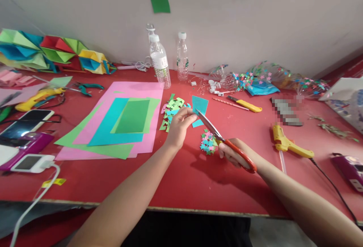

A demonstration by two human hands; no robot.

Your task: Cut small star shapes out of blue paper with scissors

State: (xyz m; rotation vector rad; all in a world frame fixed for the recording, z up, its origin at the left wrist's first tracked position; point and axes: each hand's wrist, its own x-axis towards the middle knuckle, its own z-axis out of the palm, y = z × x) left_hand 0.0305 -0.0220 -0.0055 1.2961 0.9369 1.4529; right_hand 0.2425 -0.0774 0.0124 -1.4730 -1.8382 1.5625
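My left hand pinches a piece of blue paper by its near left part. In my right hand is a pair of scissors with red handles; the blades point up and left, their tips at the blue paper. Whether the blades are parted I cannot tell. Just below the scissors lies a small heap of coloured paper stars. Green, blue and pink paper scraps are piled behind my left hand.
Stacked coloured sheets lie to the left, with phones and a purple power strip beyond. Plastic bottles stand by the wall. To the right are a yellow cutter knife and a glue gun with its cord.
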